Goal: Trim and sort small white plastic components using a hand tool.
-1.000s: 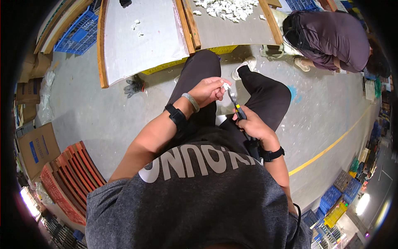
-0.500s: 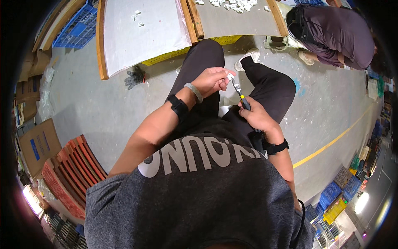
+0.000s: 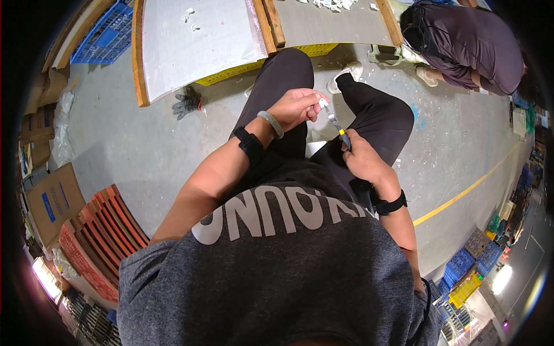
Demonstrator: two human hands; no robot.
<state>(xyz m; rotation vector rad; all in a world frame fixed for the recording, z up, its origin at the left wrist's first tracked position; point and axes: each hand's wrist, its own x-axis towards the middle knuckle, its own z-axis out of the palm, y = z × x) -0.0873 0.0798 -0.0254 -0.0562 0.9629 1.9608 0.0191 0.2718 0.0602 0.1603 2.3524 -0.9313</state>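
Observation:
Above my lap, my left hand [image 3: 295, 108] pinches a small white piece [image 3: 322, 102] between thumb and fingers. My right hand [image 3: 367, 158] is closed around a slim hand tool [image 3: 341, 132] with a dark handle, a yellow band and a shiny metal front part. Its tip points up and left, at or very near the white piece; whether they touch, I cannot tell. The exact kind of tool is too small to make out. Something white [image 3: 315, 148] shows between my thighs, mostly hidden.
Wood-framed trays [image 3: 202, 40] stand ahead, with several white pieces [image 3: 334, 4] on them, above a yellow crate [image 3: 231, 74]. A dark glove [image 3: 187, 104] lies on the floor. Another person [image 3: 467, 46] crouches at the far right. Red slatted parts [image 3: 104, 236] lean at left near a cardboard box [image 3: 55, 199].
My right hand has shifted slightly right, and the tool has turned a little in its grip. My left hand still pinches the white piece. The view has tilted slightly.

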